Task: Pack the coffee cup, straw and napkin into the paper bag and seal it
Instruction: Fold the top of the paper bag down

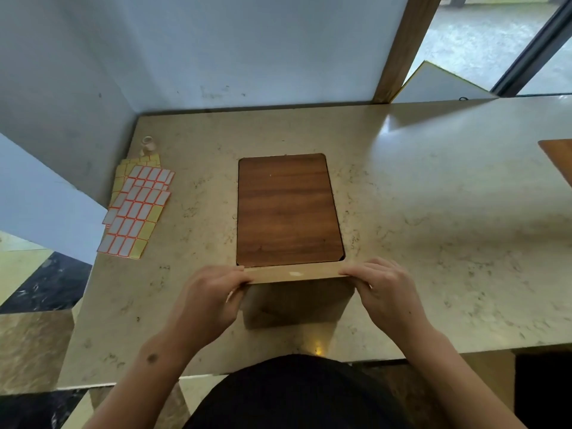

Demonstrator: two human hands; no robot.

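A brown paper bag (297, 301) stands upright on the marble counter (433, 243) close to its front edge. Its top is folded over into a flat strip. My left hand (213, 292) pinches the left end of that folded top. My right hand (380, 289) pinches the right end. The bag's inside is hidden, so the coffee cup, straw and napkin are not visible.
A dark wooden board (288, 212) lies flat just behind the bag. Several sheets of orange-bordered stickers (136, 209) are piled at the counter's left side, with a small tape roll (148, 144) behind them. Another wooden board's corner (560, 156) shows at the right edge. A wall closes the back.
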